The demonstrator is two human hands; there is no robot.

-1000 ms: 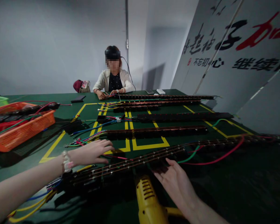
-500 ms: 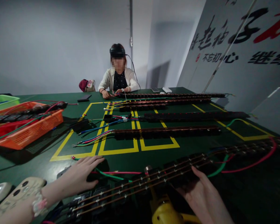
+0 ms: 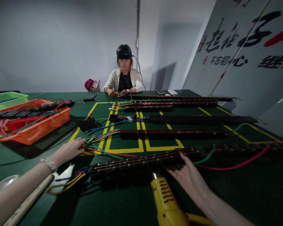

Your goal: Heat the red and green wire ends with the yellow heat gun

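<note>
My right hand (image 3: pixel 188 175) grips the edge of a long black strip (image 3: pixel 132 161) with copper rails and rows of bright solder points, thumb on top and fingers beneath. Out to the left, my left hand (image 3: pixel 70 150) has its fingers closed on the ends of green and red wires (image 3: pixel 113 153), which run back along the strip. Yellow and blue wires (image 3: pixel 72 183) hang from the strip's left end. A yellow heat gun (image 3: pixel 165 194) stands below the strip, its metal nozzle close to the strip's underside.
Several similar black strips (image 3: pixel 174 133) with wire leads lie across the green table (image 3: pixel 122 204). At left stand an orange basket (image 3: pixel 44 127) of strips and a green basket (image 3: pixel 9 99). A person (image 3: pixel 124 75) sits opposite, hands at wires. A white dish (image 3: pixel 6 183) sits near front left.
The strip has moved away from me, its left end now farther forward. My left hand, spread above the wires before, has moved forward and closed on them. My right hand still grips the strip.
</note>
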